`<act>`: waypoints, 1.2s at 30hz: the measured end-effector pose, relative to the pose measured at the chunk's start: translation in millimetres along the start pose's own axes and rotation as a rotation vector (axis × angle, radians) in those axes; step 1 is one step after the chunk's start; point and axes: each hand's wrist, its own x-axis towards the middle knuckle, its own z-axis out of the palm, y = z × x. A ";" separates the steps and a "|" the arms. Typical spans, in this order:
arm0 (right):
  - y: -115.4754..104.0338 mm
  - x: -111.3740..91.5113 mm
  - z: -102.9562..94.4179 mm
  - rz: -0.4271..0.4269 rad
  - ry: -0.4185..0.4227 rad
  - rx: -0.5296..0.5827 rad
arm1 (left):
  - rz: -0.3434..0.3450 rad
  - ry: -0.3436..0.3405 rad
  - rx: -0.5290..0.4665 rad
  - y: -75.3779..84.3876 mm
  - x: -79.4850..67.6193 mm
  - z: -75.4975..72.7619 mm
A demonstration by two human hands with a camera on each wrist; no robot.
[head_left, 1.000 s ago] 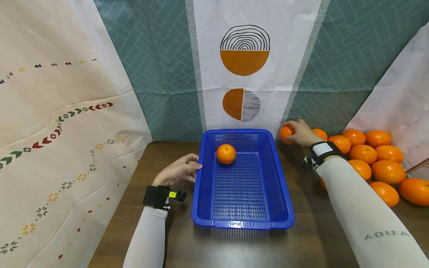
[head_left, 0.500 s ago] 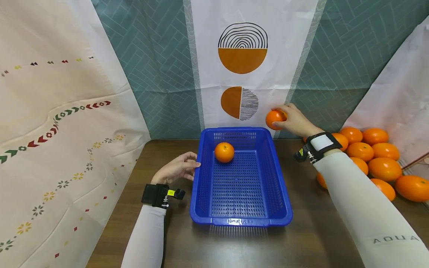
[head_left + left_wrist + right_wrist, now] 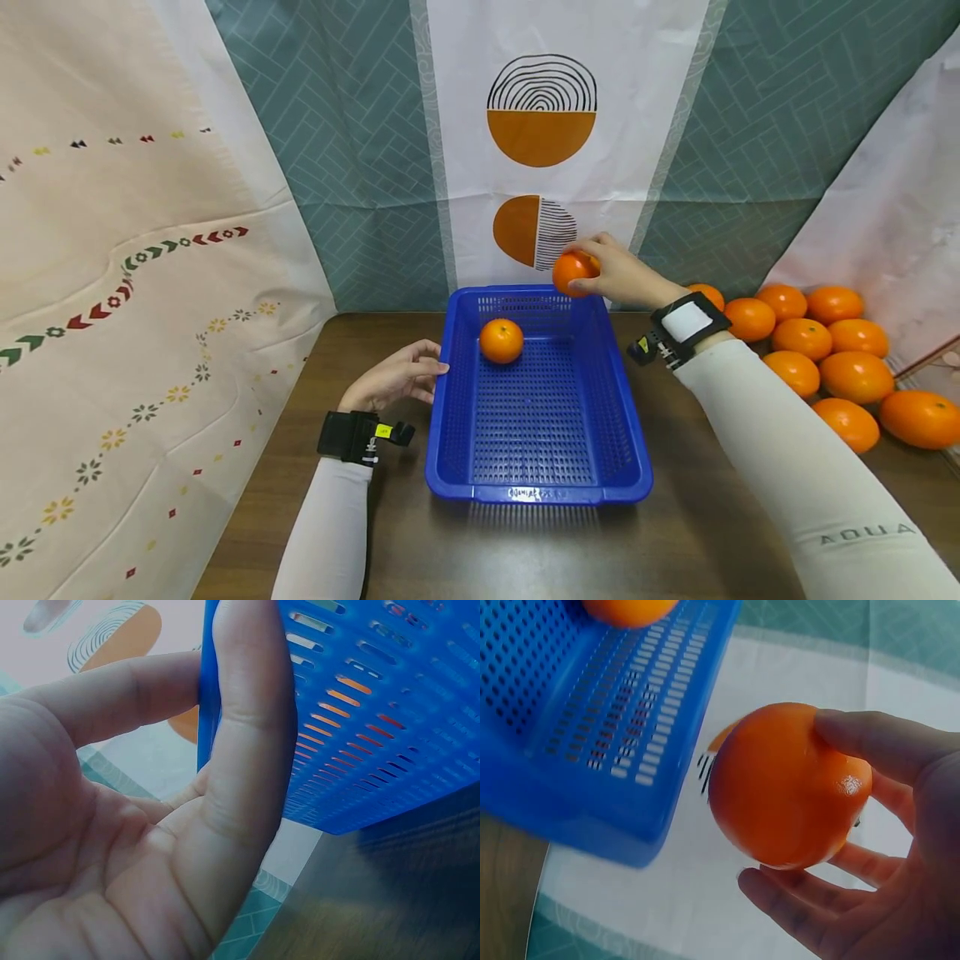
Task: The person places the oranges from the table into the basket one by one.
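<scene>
My right hand (image 3: 626, 273) grips an orange (image 3: 575, 273) between thumb and fingers, raised over the far right corner of a blue plastic basket (image 3: 540, 497). The right wrist view shows the held orange (image 3: 780, 787) beside the basket's rim (image 3: 682, 769), with the thumb on one side and fingertips around the other. A second orange (image 3: 502, 341) lies inside the basket near its far left corner. At the left side of the basket, my left hand (image 3: 397, 377) holds the rim, thumb on one side and bent fingers on the other, as the left wrist view shows.
Several oranges (image 3: 802, 339) are grouped on the right side of the brown wooden table (image 3: 405, 533). Behind the table hangs a patterned cloth (image 3: 375, 167), with a cream embroidered cloth (image 3: 150, 333) on the left and a pale one (image 3: 892, 208) on the right.
My right hand has lifted the orange from the table at the basket's right and carried it left over the far rim. The left hand has stayed on the basket's left side.
</scene>
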 end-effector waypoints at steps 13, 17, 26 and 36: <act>-19.5 11.8 29.8 -0.031 -0.103 -0.066 | 0.001 0.002 0.007 0.1 -1.1 0.2; -18.9 12.9 39.8 -0.044 -0.143 -0.102 | 0.002 0.002 0.010 0.6 -1.9 0.4; -20.9 14.1 54.7 -0.011 -0.244 -0.127 | 0.007 0.003 -0.001 0.0 -2.5 0.6; -22.9 17.3 63.3 0.054 -0.353 -0.190 | 0.002 0.013 -0.006 0.8 -1.0 2.3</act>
